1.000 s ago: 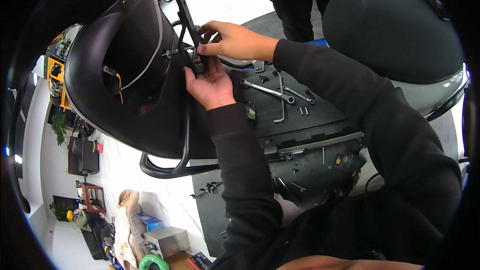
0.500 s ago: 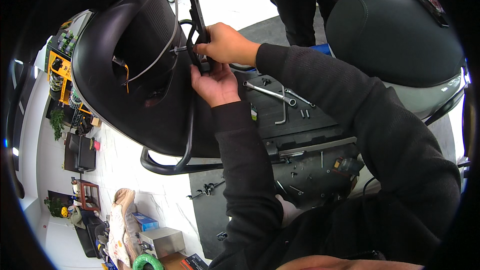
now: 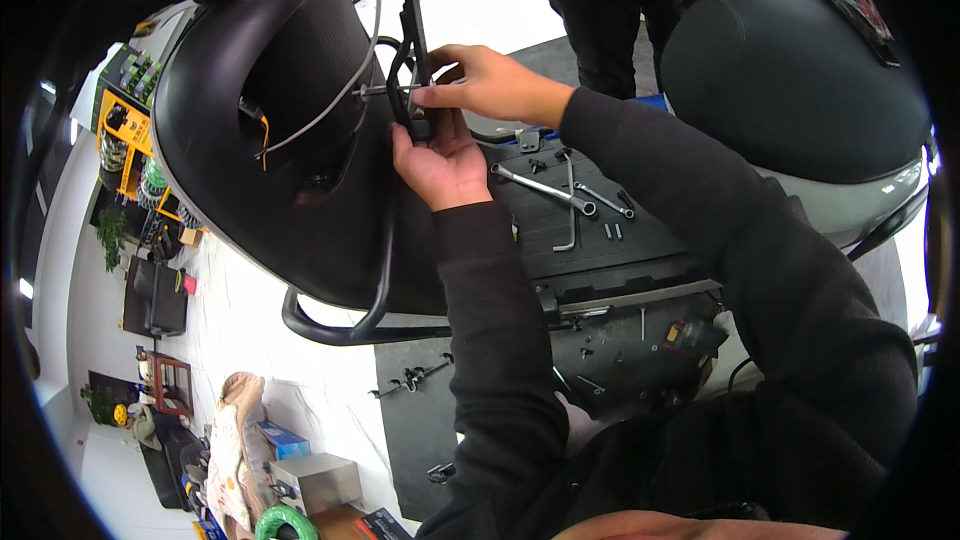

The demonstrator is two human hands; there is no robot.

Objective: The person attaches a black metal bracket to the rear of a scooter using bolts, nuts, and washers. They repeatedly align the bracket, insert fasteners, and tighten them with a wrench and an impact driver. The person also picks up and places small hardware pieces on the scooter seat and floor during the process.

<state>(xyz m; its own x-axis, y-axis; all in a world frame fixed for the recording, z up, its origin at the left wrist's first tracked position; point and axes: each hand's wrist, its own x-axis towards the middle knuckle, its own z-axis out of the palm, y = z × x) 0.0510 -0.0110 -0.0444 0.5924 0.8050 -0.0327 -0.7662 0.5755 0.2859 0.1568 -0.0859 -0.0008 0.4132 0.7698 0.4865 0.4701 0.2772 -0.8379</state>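
A black metal bracket (image 3: 410, 15) with a looped lower part stands upright against the scooter's black front panel (image 3: 290, 50). My left hand (image 3: 445, 168), palm up, supports the bracket's lower end with its fingers curled behind it. My right hand (image 3: 505, 85) is at the bracket's right side, thumb and index finger closed near the end of a thin metal bolt (image 3: 375, 90). That bolt sticks out of the panel toward the bracket. What lies between the right fingertips is too small to make out. A grey cable (image 3: 335, 105) runs down beside the bracket.
Wrenches (image 3: 545, 188), a hex key (image 3: 572, 225) and small bolts (image 3: 612, 232) lie on the footboard (image 3: 540, 235). The scooter seat (image 3: 800, 80) is at right. A person in dark trousers (image 3: 595, 20) stands beyond. Loose parts (image 3: 415, 377) lie on the dark mat below.
My right hand has shifted from gripping around the bracket to a fingertip hold at its right side. The whole view has shifted slightly, while my left hand stays under the bracket.
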